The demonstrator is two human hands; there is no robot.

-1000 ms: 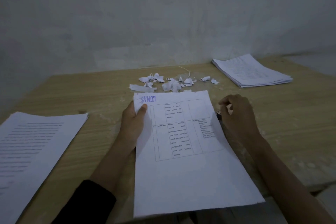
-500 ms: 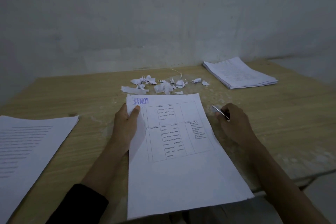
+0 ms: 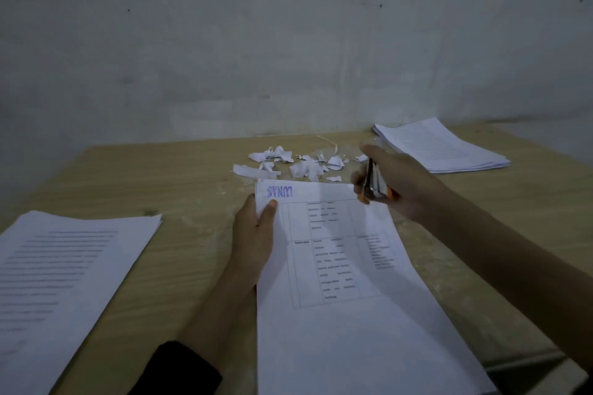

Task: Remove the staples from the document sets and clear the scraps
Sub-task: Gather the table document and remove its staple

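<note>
**At the far corners: hands, tool**

Thumb and fingers of the left hand (image 3: 253, 234) pinch the far-left corner of the document set (image 3: 353, 314) on the table (image 3: 192, 176). The right hand (image 3: 407, 183) curls round a blurred metal-and-orange staple tool (image 3: 373, 186) over the far-right corner. I judge the paper thin, floppy, tearable; hold beside the staple, which I cannot see. Torn scraps (image 3: 303, 165) lie beyond.

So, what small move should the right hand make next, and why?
Probably lower the right hand, which grips a silver-and-orange metal tool raised over the white printed document, toward the stamped top corner that the left hand pinches. No staple is visible, so this is a guess.
</note>
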